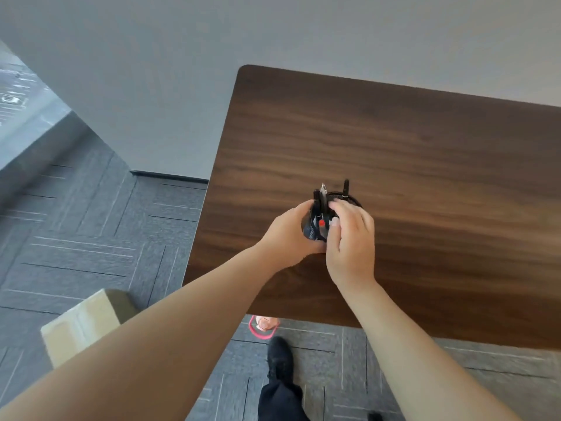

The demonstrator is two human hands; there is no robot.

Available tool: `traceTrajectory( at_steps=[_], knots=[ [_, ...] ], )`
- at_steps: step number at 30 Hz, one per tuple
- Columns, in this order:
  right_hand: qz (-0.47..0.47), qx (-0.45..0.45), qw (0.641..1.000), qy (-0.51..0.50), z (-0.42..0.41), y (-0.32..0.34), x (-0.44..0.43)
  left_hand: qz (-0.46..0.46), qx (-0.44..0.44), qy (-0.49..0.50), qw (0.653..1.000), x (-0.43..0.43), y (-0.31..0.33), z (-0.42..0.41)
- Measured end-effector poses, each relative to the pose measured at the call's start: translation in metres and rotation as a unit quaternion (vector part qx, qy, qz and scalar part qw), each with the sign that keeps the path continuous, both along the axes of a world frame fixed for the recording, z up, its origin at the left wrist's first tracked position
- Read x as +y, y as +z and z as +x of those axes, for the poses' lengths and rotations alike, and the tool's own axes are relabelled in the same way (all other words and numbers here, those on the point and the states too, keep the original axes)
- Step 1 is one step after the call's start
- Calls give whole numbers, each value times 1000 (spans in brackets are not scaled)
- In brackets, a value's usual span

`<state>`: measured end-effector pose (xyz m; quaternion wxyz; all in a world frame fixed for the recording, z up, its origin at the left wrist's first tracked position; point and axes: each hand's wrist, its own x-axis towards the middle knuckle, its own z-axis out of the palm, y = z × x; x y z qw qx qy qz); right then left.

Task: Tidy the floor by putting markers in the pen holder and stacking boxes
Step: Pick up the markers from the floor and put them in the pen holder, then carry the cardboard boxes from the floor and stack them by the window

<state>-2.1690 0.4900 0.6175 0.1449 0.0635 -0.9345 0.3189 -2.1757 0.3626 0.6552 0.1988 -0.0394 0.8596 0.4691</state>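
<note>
A black mesh pen holder stands on the dark wooden table near its front left part. Several markers stick up out of it, one with a red end. My left hand is wrapped around the holder's left side. Over the holder's right rim my right hand rests, with its fingertips on the markers. A cardboard box sits on the floor at the lower left, partly hidden by my left forearm.
Grey patterned carpet tiles cover the floor. A pink-rimmed object lies on the floor under the table's front edge. A black shoe and trouser leg are below it. A grey wall rises behind the table.
</note>
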Motion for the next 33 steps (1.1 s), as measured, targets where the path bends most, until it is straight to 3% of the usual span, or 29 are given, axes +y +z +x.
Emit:
traceTrajectory(
  at_steps=[4,12,14,18,24,33],
  knots=[
    [-4,19,1000,20,-28,-6,2,0,24,35,999,5,-5,-23],
    [38,-52,994,93,-123,17,-3,-20,58,86,994,0,-4,-94],
    [60,-22,995,73,-128,33,-1,-58,54,90,993,-13,0,-98],
    [14,41,995,87,-124,76,-29,-84,43,165,982,-60,21,-87],
    [-10,-67,969,239,-92,124,-155,-94,62,333,936,-184,70,-19],
    [23,-276,895,351,65,110,-347,-130,41,488,862,-368,77,200]
  ],
)
